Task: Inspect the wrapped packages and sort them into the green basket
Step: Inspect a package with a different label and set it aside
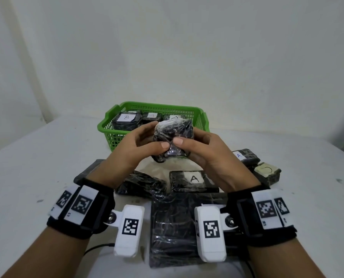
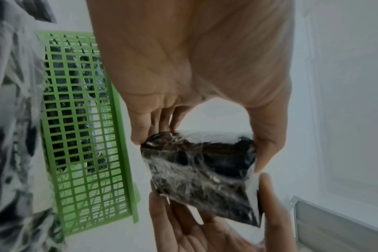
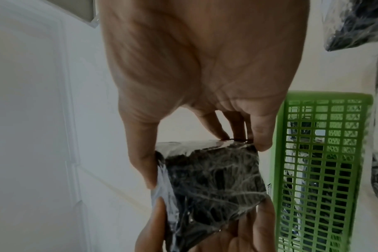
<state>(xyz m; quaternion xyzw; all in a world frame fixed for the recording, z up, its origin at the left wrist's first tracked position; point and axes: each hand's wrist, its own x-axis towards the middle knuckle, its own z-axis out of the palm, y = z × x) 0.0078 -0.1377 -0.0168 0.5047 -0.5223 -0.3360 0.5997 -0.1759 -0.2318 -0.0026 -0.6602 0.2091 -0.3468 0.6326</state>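
Observation:
Both hands hold one black package wrapped in clear film (image 1: 173,138) up above the table, just in front of the green basket (image 1: 109,135). My left hand (image 1: 145,143) grips its left side and my right hand (image 1: 197,147) grips its right side, thumbs on the near face. No label shows on the held package (image 2: 202,172) in either wrist view (image 3: 209,179). The basket holds a package labelled B (image 1: 126,118), a smaller one (image 1: 152,116) and one labelled A (image 1: 174,117).
Several more wrapped packages lie on the white table: one labelled A (image 1: 194,180), a large flat one (image 1: 171,227), an unlabelled one (image 1: 141,184), another A (image 1: 246,157) and a pale one (image 1: 267,172) at the right. A white wall stands behind the basket.

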